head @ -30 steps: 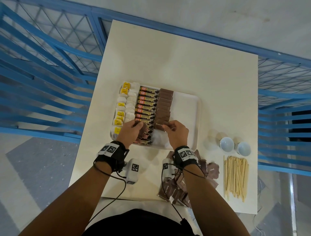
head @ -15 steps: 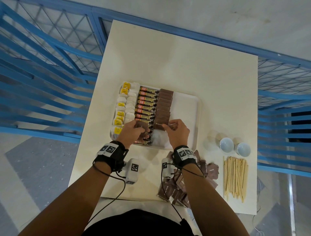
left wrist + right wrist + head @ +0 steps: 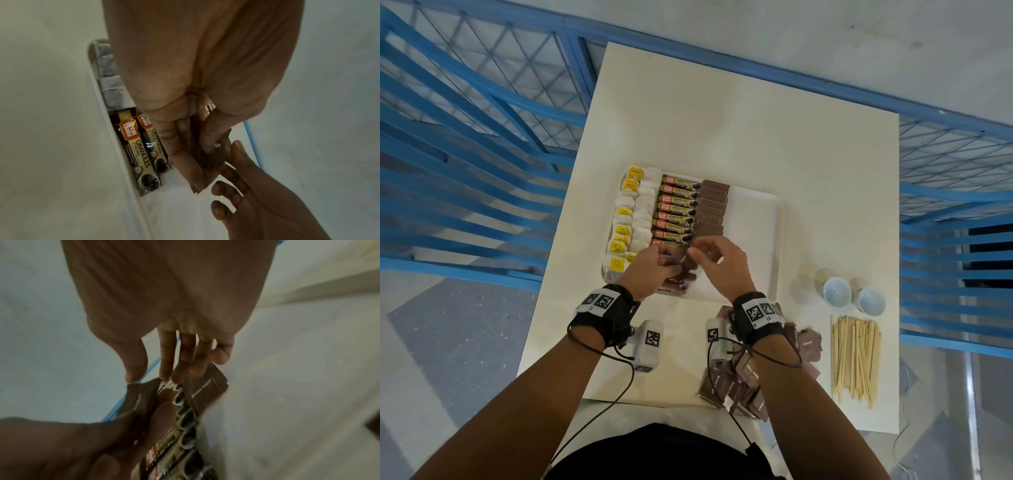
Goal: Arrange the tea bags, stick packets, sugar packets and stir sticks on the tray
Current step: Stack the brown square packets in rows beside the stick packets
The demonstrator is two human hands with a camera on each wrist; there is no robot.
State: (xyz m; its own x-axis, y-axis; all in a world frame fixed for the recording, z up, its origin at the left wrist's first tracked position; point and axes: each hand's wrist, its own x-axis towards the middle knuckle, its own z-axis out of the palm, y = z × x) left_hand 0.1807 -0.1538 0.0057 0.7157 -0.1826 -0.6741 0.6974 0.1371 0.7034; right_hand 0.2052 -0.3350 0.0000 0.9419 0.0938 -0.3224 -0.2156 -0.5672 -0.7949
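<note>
The table (image 3: 808, 154) carries everything, and the tray (image 3: 756, 233) in its middle is the landmark here. Along the tray's left edge lie the tea bags (image 3: 635, 219); next to them toward the tray's middle is the column of stick packets (image 3: 675, 209), each lying crosswise; the column of brown sugar packets (image 3: 711, 209) sits just beside those, also crosswise. The right half of the tray is bare white. Off the tray, near its front right corner, is the loose heap of sugar packets (image 3: 736, 380), and further right the stir sticks (image 3: 854, 359) lie in a bundle with their long axis running front to back; two small cups (image 3: 854, 294) stand between that bundle and the tray's right side.

Both hands meet over the tray's front end, at the foot of the sugar column. The left hand (image 3: 650, 274) has its fingers and thumb curled round a small stack of sugar packets (image 3: 213, 155), held on edge. The right hand (image 3: 726, 267) reaches in from the right with its fingers (image 3: 180, 363) fairly straight and spread, tips touching the top edge of that stack; the wrist view shows no closed pinch.

As I read it, the next packet goes into the gap just beyond the fingertips, toward the last laid sugar packet (image 3: 205, 391). The right hand is nearer that gap, and the packet should turn so its long axis runs across the tray like the rest.
</note>
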